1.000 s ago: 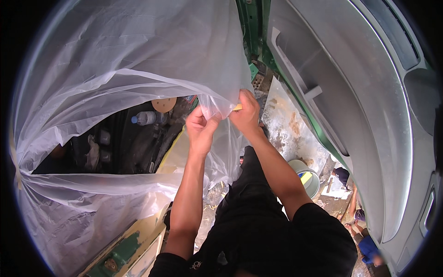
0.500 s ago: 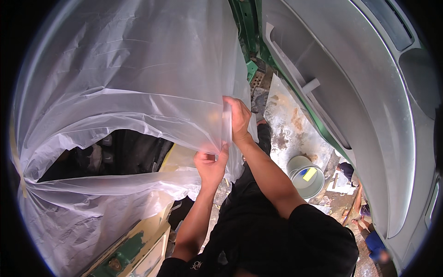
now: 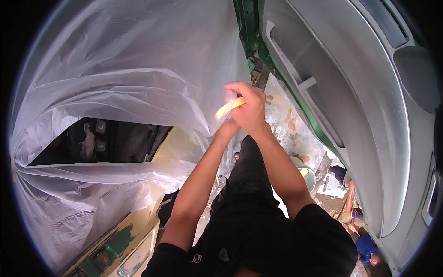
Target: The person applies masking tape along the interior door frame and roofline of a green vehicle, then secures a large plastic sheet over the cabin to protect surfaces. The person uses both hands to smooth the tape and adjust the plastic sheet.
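Note:
A translucent plastic sheet [image 3: 138, 51] drapes over the vehicle's opening at left, with a wide gap in its lower part. My right hand [image 3: 253, 110] is closed at the sheet's right edge, its index finger bent over the plastic. A strip of yellow tape [image 3: 224, 110] comes out of its grip and lies against the sheet. Just below, my left hand [image 3: 229, 128] reaches in so close that the two overlap. Its fingers are hidden behind my right hand and the plastic.
Through the gap shows a dark vehicle interior [image 3: 120, 141]. A grey door panel [image 3: 360, 101] with a green edge stands open at right. A bucket [image 3: 308, 177] sits on the stained ground. Beyond the door, a person in blue [image 3: 365, 247] is partly visible at lower right.
My hands have come together, my left moving up and right beside my right. The yellow tape now shows at my right hand. The sheet's folded edge has loosened, and the gap's shape has shifted.

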`<state>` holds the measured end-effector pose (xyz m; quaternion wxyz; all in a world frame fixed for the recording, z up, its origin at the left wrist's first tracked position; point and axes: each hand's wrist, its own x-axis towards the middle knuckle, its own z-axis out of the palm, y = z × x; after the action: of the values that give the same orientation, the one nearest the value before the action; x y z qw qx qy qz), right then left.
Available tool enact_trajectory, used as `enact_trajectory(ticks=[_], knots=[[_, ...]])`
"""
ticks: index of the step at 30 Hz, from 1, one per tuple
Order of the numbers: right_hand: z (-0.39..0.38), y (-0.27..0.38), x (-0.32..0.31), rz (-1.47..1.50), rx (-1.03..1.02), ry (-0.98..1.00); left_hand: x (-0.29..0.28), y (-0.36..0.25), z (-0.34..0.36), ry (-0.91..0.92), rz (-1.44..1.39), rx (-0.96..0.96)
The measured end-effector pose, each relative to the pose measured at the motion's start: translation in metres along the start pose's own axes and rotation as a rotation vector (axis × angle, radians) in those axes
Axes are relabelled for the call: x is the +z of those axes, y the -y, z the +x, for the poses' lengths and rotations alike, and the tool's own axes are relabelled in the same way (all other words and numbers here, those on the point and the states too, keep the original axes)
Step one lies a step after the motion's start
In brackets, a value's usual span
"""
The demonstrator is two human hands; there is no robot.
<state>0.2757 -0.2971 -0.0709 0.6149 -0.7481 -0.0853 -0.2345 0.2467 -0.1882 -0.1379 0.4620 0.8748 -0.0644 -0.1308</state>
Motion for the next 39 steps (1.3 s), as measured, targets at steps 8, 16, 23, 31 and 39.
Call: enact_trajectory(ticks=[8, 16, 23, 31, 39], knots=[[0.076, 0.026, -0.02, -0.104, -0.173, 0.388, -0.031, -0.009, 0.015, -0.538, -0.716, -0.156], [0.022, 0.018, 0.006, -0.041, -0.153, 0.653, -0.096, -0.051, -0.21, -1.106, 0.416, -0.01], [0.013, 0.014, 0.04, -0.032, -0.042, 0.806, -0.135, -0.025, -0.184, -1.544, 0.678, -0.171], [0.032, 0.017, 0.063, -0.028, -0.044, 0.892, -0.161, 0.013, -0.15, -1.796, 0.527, -0.39], [0.046, 0.007, 0.078, 0.091, 0.019, 0.929, -0.111, -0.037, -0.103, -1.44, 0.23, -0.186]])
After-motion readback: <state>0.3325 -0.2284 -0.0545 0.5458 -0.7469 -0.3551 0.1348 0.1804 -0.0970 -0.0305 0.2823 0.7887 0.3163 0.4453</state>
